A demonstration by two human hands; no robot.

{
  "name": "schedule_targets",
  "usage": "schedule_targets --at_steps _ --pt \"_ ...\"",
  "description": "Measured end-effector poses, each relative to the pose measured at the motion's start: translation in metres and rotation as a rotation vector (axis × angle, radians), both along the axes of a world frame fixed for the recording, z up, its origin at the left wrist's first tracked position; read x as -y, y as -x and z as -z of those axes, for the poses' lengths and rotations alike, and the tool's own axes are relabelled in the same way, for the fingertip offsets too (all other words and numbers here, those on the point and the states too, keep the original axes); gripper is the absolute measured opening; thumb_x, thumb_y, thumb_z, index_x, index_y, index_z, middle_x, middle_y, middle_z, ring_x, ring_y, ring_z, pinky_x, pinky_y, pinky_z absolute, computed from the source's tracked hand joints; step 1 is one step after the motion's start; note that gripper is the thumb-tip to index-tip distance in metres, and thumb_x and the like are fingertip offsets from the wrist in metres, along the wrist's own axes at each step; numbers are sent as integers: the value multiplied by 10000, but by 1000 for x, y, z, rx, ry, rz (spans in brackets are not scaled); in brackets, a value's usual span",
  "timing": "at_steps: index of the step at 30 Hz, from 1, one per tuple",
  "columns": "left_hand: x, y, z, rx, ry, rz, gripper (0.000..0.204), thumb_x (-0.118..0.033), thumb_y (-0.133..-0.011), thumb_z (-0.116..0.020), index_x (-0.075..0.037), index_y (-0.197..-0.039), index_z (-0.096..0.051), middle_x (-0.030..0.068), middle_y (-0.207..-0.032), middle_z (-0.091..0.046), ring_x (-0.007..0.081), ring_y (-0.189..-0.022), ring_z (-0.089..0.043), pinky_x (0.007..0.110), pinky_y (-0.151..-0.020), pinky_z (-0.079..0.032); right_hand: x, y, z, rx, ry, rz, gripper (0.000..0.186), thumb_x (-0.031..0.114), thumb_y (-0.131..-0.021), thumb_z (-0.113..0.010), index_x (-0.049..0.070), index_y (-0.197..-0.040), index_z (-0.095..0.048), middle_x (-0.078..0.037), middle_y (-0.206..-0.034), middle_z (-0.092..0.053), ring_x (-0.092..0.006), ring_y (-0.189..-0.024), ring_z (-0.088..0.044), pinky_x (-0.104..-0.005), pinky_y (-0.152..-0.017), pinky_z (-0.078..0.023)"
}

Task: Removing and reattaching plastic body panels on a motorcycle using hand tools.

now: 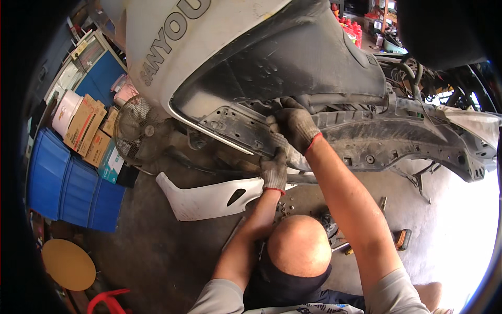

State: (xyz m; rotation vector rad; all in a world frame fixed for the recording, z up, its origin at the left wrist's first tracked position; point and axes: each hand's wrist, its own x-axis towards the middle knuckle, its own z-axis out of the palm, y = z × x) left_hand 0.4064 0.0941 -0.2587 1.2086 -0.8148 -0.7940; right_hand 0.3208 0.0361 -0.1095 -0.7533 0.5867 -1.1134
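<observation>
The gloved fingers of the right hand [295, 123] curl over the upper edge of the grimy black plastic underframe [387, 141] of a scooter, pressed close together and bearing on it where the frame meets the white body panel [172, 47]. Just below, the left hand [274, 170] reaches up with its fingers bunched against the lower lip of the same frame; whether they pinch a fastener or only press there cannot be told, as the glove hides the tips.

The frame runs across the middle of the view, from under the white panel at the left to the tangle of cables [410, 73] at the right. It looks like a stiff but thin moulding, ribbed and pierced with screw holes: probably light for its size, apt to flex along its length and to crack at the tabs if twisted. Its coat of dust and grease likely makes it slick, so the knit gloves help. The thick ribbed edge where both hands sit seems the soundest place to hold, rather than the thin outer flanges.

On the concrete floor [157, 251] below lie a loose white fairing piece [209, 196], some small screws [285, 208] and an orange-handled tool [402, 238]. Farther left stand a fan [137, 131], cardboard boxes [83, 125], blue bins [68, 183] and a round yellow stool [68, 264].
</observation>
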Motion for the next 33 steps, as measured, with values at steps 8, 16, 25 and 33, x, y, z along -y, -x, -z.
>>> schedule_targets --at_steps 8,16,25,33 --pt "-4 4 -15 -8 -60 6 313 -214 -878 -632 76 -993 -656 139 -1010 -708 224 -929 -664 338 -859 -482 22 -6 0 -193 -30 -35 247 -40 -851 -547 -40 -1098 -561 -105 -724 -613 -178 -550 -603 -265 -469 -482" --pt "1 -6 -5 32 -116 8 343 -256 -888 -607 64 -995 -663 139 -1001 -716 243 -939 -672 353 -866 -481 18 -18 2 -263 -1 52 271 -8 -875 -583 -14 -1138 -523 -135 -806 -653 -201 -536 -638 -281 -459 -507" --pt "-13 -4 -32 90 -125 130 436 -302 -897 -629 60 -1140 -621 161 -1158 -672 267 -1069 -636 360 -928 -458 35 -5 10 -166 -17 -109 275 3 -897 -581 1 -1162 -507 -179 -877 -674 -259 -606 -683 -322 -506 -562" --pt "-4 -7 -14 -2 -204 133 450 -314 -898 -647 60 -1147 -623 169 -1176 -664 259 -1071 -630 359 -941 -452 27 -13 -4 -251 -113 -9 196 -54 -859 -604 8 -1032 -538 -162 -836 -644 -283 -658 -697 -344 -553 -588"
